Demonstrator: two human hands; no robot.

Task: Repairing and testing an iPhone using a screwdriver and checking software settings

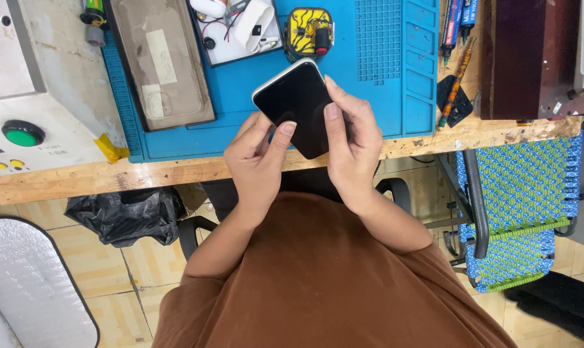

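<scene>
A black smartphone (296, 102) with a dark screen and a pale rim is held tilted above the blue work mat (376, 90) at the wooden bench's front edge. My left hand (256, 158) grips its lower left side, thumb on the glass. My right hand (351, 145) holds the right side, thumb pressed on the screen and fingers behind the phone. Both forearms come up from my brown shirt.
On the mat lie a brownish flat panel (163, 61), a white tray of small parts (237, 29) and a yellow-black device (309, 31). A grey machine with a green button (22, 133) stands left. Pens (456, 26), a dark box (530, 58), a blue-green woven chair (521, 193) and a black bag (127, 216) are around.
</scene>
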